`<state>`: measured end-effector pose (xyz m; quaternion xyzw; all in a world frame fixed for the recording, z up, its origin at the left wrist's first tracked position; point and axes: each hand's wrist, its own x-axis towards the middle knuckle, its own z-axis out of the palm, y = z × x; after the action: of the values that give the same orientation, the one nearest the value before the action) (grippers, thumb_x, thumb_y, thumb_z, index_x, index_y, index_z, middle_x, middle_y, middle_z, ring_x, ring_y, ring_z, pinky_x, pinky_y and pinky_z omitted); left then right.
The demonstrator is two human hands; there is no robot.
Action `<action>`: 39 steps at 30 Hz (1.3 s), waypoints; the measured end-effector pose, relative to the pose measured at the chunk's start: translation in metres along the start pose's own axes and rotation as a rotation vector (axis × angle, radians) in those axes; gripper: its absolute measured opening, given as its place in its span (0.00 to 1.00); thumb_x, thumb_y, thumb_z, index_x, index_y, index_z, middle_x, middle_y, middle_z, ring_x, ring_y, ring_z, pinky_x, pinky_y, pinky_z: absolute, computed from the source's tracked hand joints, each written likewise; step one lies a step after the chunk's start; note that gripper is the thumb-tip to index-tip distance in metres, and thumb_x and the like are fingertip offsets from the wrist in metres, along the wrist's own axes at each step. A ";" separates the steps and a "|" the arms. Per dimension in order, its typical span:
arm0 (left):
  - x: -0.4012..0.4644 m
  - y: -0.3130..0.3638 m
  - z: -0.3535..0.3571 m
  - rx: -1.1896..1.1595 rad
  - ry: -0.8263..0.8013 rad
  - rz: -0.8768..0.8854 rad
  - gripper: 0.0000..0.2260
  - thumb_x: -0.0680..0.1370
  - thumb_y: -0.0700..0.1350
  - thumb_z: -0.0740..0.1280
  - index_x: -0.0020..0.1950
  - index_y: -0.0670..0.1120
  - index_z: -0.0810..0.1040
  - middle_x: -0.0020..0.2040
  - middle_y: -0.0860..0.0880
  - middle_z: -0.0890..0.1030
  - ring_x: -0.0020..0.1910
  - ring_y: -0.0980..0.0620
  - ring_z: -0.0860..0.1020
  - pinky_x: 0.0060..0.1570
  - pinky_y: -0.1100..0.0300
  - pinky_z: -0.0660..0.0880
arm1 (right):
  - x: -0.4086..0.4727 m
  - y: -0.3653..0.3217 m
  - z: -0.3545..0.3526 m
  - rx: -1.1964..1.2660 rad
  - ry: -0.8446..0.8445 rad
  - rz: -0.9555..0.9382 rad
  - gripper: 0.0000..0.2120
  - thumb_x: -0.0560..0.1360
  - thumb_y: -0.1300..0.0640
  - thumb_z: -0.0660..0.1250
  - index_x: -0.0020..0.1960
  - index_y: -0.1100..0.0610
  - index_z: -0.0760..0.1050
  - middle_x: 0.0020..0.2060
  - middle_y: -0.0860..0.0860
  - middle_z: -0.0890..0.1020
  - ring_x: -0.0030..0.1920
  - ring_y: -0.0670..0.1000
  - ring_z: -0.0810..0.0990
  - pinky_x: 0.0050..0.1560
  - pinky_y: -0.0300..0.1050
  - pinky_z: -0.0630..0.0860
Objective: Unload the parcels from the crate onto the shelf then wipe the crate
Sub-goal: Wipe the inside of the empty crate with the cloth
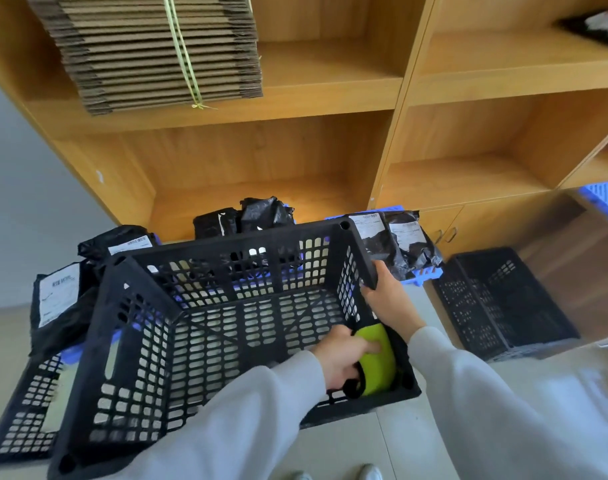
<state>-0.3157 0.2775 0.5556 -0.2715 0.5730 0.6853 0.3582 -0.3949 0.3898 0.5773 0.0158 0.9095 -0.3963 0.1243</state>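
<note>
Black lattice crate (205, 327) tilted up toward the camera, nothing inside but the left hand (344, 358) and what's in it. Left hand wrapped around a lime-green cleaning pad (377, 362) with a black strap or edge, pressed into the near right corner of the crate against the side wall. Hard to tell if sponge or cloth roll, honestly. Right hand (387, 299) clamped over the crate's right rim, thumb on the outside, fingers curled over the top edge. Both arms in light grey sleeves (268, 420).

Parcels (396, 242) in black plastic mailers with white labels, not in the crate: two lying beyond its right corner on a blue pallet (422, 273), a couple more black bags (247, 216) just behind the far wall, and another few (63, 299) off the left side, also over something blue. All of that down at floor level in front of the wooden shelf (330, 140), not on its boards.

On the shelf's upper left board, a bundle of flattened cardboard boxes (157, 53) tied with yellow-green string. Something dark at the far upper right compartment, too cut off to say.

Second black crate (503, 303) on the floor to the right, looks like nothing in it. Another black lattice piece (22, 414) poking out under the held crate at lower left.
</note>
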 end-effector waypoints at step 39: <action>0.135 -0.033 0.001 0.616 0.357 -0.215 0.18 0.83 0.40 0.63 0.72 0.38 0.69 0.70 0.40 0.75 0.67 0.43 0.76 0.62 0.56 0.73 | 0.009 0.011 0.004 0.228 0.038 0.071 0.15 0.85 0.44 0.51 0.66 0.45 0.72 0.51 0.36 0.80 0.50 0.37 0.76 0.48 0.27 0.67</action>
<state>-0.3693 0.3057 0.4309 -0.3248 0.7740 0.3810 0.3877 -0.4012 0.3942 0.5645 0.0693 0.8596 -0.4921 0.1183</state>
